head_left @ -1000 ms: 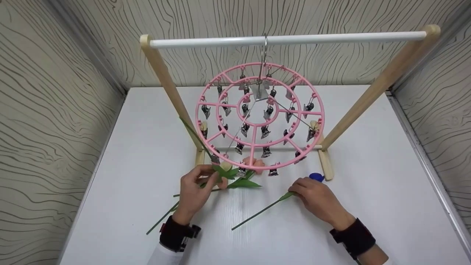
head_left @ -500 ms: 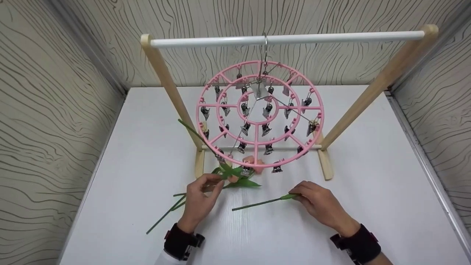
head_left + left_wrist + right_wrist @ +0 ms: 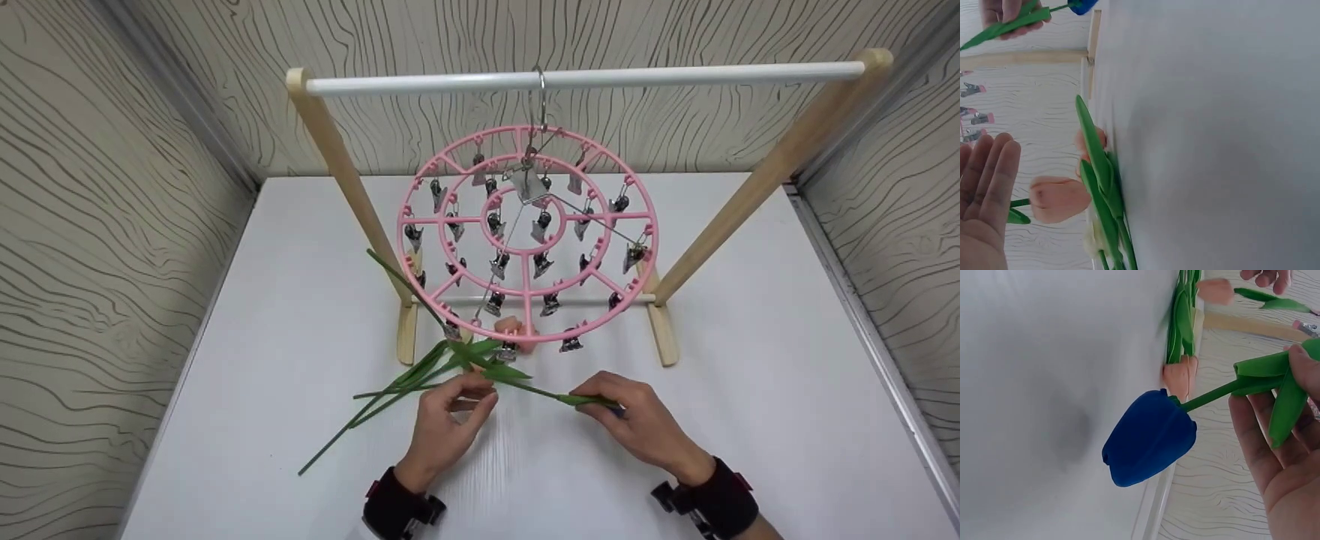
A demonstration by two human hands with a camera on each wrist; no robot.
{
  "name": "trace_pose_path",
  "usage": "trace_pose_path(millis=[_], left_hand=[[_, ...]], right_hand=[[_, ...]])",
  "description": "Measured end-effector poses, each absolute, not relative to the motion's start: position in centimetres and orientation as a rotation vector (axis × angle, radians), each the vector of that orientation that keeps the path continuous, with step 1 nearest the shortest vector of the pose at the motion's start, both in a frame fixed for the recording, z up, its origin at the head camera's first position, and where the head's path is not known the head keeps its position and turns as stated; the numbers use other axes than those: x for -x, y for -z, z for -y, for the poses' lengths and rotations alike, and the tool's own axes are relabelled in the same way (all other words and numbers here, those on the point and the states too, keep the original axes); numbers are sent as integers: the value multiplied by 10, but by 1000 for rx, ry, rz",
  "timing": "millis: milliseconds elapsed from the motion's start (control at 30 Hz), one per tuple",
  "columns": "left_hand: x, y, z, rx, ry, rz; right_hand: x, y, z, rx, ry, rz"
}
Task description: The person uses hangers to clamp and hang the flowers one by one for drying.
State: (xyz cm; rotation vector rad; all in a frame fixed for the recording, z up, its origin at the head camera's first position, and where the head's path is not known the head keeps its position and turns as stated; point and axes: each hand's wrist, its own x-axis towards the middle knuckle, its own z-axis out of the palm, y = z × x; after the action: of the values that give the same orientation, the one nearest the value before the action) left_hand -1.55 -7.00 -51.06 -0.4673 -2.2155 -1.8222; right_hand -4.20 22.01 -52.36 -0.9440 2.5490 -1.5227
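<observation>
In my right hand [image 3: 637, 420] I pinch a blue tulip [image 3: 1151, 439] by its stem and green leaves [image 3: 1289, 408], between thumb and fingers. Its blossom points down, and its stem end reaches up-left toward the hanger. My left hand [image 3: 450, 420] holds nothing; its fingers look straight in the left wrist view, beside a peach tulip [image 3: 1060, 199]. That tulip hangs blossom down from a clip at the front left of the pink round clip hanger [image 3: 526, 319], its stem [image 3: 424, 300] slanting upward. Whether my left fingertips touch it I cannot tell.
More tulips [image 3: 390, 394], peach and pale yellow, lie on the white table [image 3: 300, 300] at the left, stems crossing. The hanger hooks over the white bar [image 3: 675, 77] of a wooden rack [image 3: 750, 202]. Several metal clips [image 3: 551, 304] dangle from its rings.
My left hand has moved off the hanging tulip, rightward and nearer to me. The blue tulip's stem has swung from pointing down-left to up-left in my right hand. The hanger has turned slightly.
</observation>
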Motion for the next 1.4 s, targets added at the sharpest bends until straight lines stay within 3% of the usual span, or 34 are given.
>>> trace_pose_path(millis=[500,933,1400], left_hand=[[19,517,51,636,1994,2115],[17,491,33,688,1979,2151],[19,494,31,695,1966,2113]], right_hand=[[32,505,-192,871,1689,-2432],[32,494,-178,973,1779,-2348],[34,522,-182,930,1808,-2329]])
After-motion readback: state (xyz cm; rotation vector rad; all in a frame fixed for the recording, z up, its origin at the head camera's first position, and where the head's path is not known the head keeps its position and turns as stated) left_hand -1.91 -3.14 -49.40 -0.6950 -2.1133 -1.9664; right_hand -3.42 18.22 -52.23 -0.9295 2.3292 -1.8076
